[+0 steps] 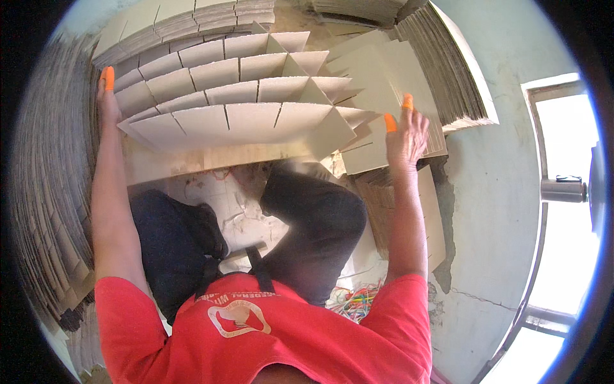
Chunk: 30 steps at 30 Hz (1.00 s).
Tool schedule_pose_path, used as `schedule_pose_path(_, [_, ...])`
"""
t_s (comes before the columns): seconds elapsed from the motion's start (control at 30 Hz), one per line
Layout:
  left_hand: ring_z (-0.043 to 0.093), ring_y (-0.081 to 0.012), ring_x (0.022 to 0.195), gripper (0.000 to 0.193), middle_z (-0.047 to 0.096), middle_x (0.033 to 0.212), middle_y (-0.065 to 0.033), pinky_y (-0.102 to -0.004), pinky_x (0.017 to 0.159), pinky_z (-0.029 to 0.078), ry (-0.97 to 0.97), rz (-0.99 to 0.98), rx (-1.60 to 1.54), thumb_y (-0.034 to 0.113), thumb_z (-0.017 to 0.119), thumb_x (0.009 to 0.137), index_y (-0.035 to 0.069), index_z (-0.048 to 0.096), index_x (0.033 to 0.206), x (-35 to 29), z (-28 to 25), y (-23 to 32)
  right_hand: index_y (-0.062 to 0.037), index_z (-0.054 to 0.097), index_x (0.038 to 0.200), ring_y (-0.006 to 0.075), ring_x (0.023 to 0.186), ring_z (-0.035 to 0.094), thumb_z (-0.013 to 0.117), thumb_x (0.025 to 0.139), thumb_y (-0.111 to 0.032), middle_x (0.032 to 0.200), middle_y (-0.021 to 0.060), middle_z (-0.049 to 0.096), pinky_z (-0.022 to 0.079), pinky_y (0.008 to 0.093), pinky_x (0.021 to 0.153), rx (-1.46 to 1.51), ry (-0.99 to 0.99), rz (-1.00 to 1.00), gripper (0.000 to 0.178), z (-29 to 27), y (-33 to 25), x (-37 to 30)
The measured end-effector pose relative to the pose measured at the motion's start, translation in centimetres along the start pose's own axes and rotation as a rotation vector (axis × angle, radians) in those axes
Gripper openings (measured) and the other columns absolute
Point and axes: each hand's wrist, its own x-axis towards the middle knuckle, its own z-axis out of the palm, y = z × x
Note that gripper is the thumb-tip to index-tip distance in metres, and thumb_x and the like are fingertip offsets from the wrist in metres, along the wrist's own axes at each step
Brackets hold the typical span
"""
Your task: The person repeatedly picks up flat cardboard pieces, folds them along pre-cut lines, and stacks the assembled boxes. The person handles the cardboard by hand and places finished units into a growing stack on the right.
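Note:
A partly assembled cardboard divider grid stands in front of me, with several long slotted strips in rows and a crosswise strip through their right ends. My left hand is upright beside the grid's left end, an orange finger cot on its visible tip. Its digits look stretched out, though some are hidden. My right hand is over the loose cardboard sheets right of the grid. Its thumb and forefinger, both in orange cots, are apart, and the other fingers are bent. I see nothing between them.
The grid rests on a wooden board. Tall cardboard stacks stand at the left, far side and far right. Below the sheets is another cardboard pile. Coloured strings lie near my leg. A wall and bright window are at right.

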Motion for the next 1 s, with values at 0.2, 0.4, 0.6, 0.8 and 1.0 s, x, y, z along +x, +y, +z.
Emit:
schedule_pose_path(0.2, [0.046,-0.0180,0.128,0.052,0.054,0.136,-0.0056,-0.0319,0.109,0.030,0.042,0.114,0.188,0.042,0.053,0.098,0.005,0.054,0.135,0.9,-1.1,-0.3,-0.0072,0.050,0.131,0.0361,0.108,0.056,0.076,0.078,-0.032,0.116,0.0180,0.058,0.048,0.0448,0.087,-0.118,-0.342,0.097,0.064,3.4,5.4,-0.2])
schedule_pose_path(0.4, [0.050,-0.0187,0.126,0.050,0.055,0.136,-0.0129,-0.0302,0.106,0.036,0.189,0.237,0.069,0.025,0.062,0.095,-0.004,0.051,0.134,-3.7,-1.0,5.5,-0.0063,0.063,0.102,0.0386,0.089,0.066,0.074,0.080,-0.026,0.092,0.0176,0.069,0.051,0.0485,0.075,0.119,-0.243,0.167,0.032,4.9,8.6,1.1])
schedule_pose_path(0.6, [0.062,-0.0139,0.108,0.032,0.067,0.120,-0.0059,-0.0287,0.094,0.047,0.053,0.563,0.305,0.015,0.066,0.092,0.004,0.065,0.122,-13.0,0.2,13.1,-0.0058,0.064,0.092,0.0402,0.088,0.065,0.075,0.079,-0.036,0.087,0.0187,0.068,0.049,0.0506,0.074,0.174,-0.232,0.271,0.035,2.7,7.0,0.8])
schedule_pose_path(0.8, [0.065,-0.0204,0.106,0.036,0.069,0.115,-0.0080,-0.0327,0.091,0.050,-0.431,0.700,0.555,0.020,0.073,0.086,0.007,0.067,0.119,-22.4,4.7,18.9,-0.0077,0.074,0.086,0.0330,0.073,0.066,0.064,0.076,-0.011,0.079,0.0193,0.068,0.050,0.0415,0.067,0.478,0.022,0.434,0.015,2.2,7.4,2.5])
schedule_pose_path(1.0, [0.061,-0.0302,0.109,0.045,0.067,0.116,-0.0131,-0.0389,0.091,0.050,-0.660,0.871,0.680,0.020,0.077,0.077,0.005,0.064,0.117,-22.7,7.0,15.7,-0.0030,0.072,0.102,0.0195,0.076,0.067,0.067,0.083,-0.005,0.088,0.0140,0.073,0.052,0.0338,0.069,0.402,0.379,0.258,0.020,-6.7,5.4,6.2])
